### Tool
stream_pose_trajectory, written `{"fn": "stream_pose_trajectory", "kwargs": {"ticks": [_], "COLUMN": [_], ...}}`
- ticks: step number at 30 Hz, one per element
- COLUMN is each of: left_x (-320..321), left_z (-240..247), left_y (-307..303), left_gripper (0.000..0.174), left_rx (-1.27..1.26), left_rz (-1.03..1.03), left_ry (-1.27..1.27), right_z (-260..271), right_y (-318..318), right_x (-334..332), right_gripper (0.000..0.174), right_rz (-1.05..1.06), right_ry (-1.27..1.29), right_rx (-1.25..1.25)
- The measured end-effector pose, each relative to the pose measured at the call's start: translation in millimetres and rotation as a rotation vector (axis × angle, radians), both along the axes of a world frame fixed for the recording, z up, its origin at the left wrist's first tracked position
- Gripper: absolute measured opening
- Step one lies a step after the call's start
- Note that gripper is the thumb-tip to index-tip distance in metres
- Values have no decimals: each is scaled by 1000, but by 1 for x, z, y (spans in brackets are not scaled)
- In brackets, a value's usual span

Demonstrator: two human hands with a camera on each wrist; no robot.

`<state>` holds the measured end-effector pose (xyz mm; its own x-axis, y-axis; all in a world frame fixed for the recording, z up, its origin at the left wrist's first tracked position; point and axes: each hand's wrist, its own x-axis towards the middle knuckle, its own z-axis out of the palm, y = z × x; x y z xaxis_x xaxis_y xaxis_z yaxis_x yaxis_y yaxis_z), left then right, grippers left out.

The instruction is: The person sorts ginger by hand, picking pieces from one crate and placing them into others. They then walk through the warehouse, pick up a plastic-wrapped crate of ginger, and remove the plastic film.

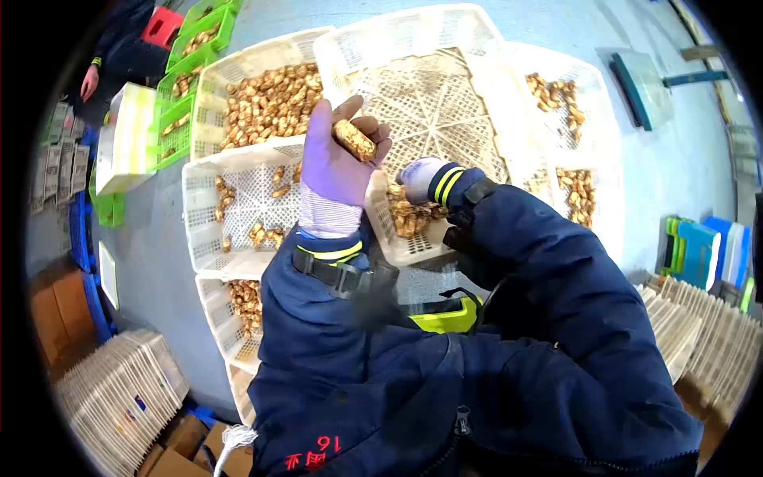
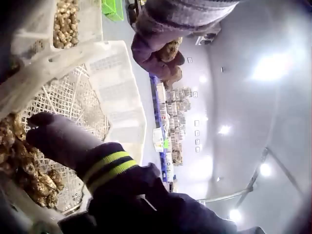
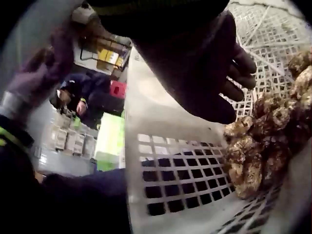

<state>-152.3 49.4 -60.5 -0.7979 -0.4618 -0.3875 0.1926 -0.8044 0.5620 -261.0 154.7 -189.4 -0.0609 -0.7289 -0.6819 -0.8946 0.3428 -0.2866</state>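
Piece [image 1: 354, 141], brown and knobbly, lies across my left hand [image 1: 338, 171], which is palm up in its purple glove; the fingers curl round it, the thumb stands away to the side. My right hand [image 1: 420, 180] is let go, fingers loosely out and nothing visible in them; it hangs over the small crate [image 1: 379, 216], just beside the loose pieces [image 1: 409, 219] heaped there. Whether the fingers touch the top ones, I cannot tell. Step in hand, by my judgement: one piece held up in view while the other hand works at the heap. To do it well, I should cradle the piece, not squeeze, since the knobs look easy to bruise, and roll it with the fingertips so that each side turns upward. For the heap, a straight-down pinch on a top piece should disturb its neighbours least. Edges: the small crate's rim rises close to my right hand, so the wrist should lift before going sideways. The left hand is above the near corner of the large crate [image 1: 401, 33], whose bare grid base leaves open room ahead of both hands. Leftward, the rim of the full crate [image 1: 208, 99] is near; its heap fills much of the base, leaving less depth for fingers. The two hands are apart, with a gap to work through.
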Motion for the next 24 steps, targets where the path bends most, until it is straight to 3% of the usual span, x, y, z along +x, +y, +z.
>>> {"fn": "stream_pose_trajectory", "kwargs": {"ticks": [1,3,4,5,7,8,11,12,13,15,17,18,21,22,24], "left_x": [2,11,15,17,15,14,12,13,16,13,12,8,-7,-13,-22], "left_z": [2,-1,-15,-27,-12,-6,-13,-7,-9,-6,-14,-13,-18,-9,-1], "left_y": [-5,-2,-11,-19,-18,-19,-21,-21,-23,-18,-16,-10,5,14,28], "left_gripper": [51,45,35,35,32,31,31,30,30,30,34,35,40,43,50], "left_rx": [15,-300,-1024,-1098,-663,-248,-251,-226,-335,-213,-256,-213,-157,-86,-17], "left_rz": [53,171,112,95,75,100,218,246,193,178,54,28,-69,-83,-113], "left_ry": [-62,-19,-29,-21,-46,6,-32,-70,-71,-65,13,-2,39,17,-3], "right_z": [-5,-13,-29,-44,-45,-52,-46,-18,-13,12,34,62,132,151,152], "right_y": [-8,-21,-22,-22,-31,-34,-33,-26,-20,6,32,42,67,78,87], "right_x": [2,9,14,18,19,19,-15,-27,-39,-72,-78,-76,-50,-34,-35], "right_gripper": [33,32,30,30,34,33,30,31,17,15,16,25,43,48,43], "right_rz": [46,60,78,17,-13,-4,-117,-396,-664,-15,-824,-950,-1040,-1183,-1183], "right_ry": [42,72,135,154,144,126,-75,-315,-579,-575,-1404,-1563,-1499,-1676,-1485], "right_rx": [42,132,132,75,135,159,95,93,118,-464,-237,-255,-416,-494,-591]}}
